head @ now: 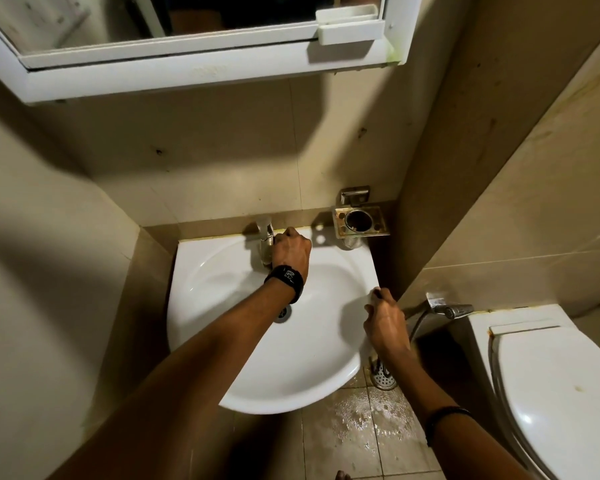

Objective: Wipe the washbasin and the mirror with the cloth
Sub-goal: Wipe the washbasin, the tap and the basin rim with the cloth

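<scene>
The white washbasin [219,282] is fixed to the tiled wall in front of me, its drain half hidden under my left forearm. My left hand [291,248], with a black watch on its wrist, is closed around the metal tap [264,237] at the back rim. Fingers curled, my right hand [386,322] grips the basin's right rim. The mirror [118,19], in a white frame, hangs above at the top edge. No cloth is visible in either hand or anywhere else.
A rusty metal tumbler holder [359,221] is mounted right of the tap. A white toilet [551,375] stands at the right, with a spray hose [454,310] beside it. The floor tiles [361,420] below the basin are wet, around a floor drain [383,377].
</scene>
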